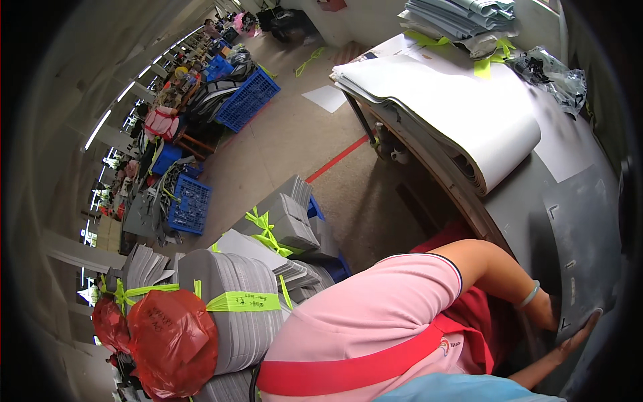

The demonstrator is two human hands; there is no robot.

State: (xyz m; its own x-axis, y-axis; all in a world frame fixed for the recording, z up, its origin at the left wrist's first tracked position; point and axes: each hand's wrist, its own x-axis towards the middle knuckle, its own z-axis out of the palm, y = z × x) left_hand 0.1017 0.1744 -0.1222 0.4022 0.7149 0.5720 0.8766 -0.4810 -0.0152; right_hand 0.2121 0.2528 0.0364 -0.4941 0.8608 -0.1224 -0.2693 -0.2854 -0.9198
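A dark grey sheet (569, 228) with small white corner marks curves along the right side, above the grey tabletop (509, 214). My left hand (550, 315), below a pale bracelet, reaches to the sheet's near left edge. Shade and the sheet hide its fingers. Lower down, my right hand (581, 337) holds the sheet's near end, fingers along its edge. My left arm crosses from a pink sleeve, with a red apron (355, 370) strap over the shirt.
A thick folded stack of white sheets (462, 107) overhangs the table. Behind it are pale blue folded sheets (462, 17) and a clear plastic bag (552, 77). Tied grey bundles (234, 268) and a red bag (171, 342) stand at my left; blue crates (248, 98) line the floor.
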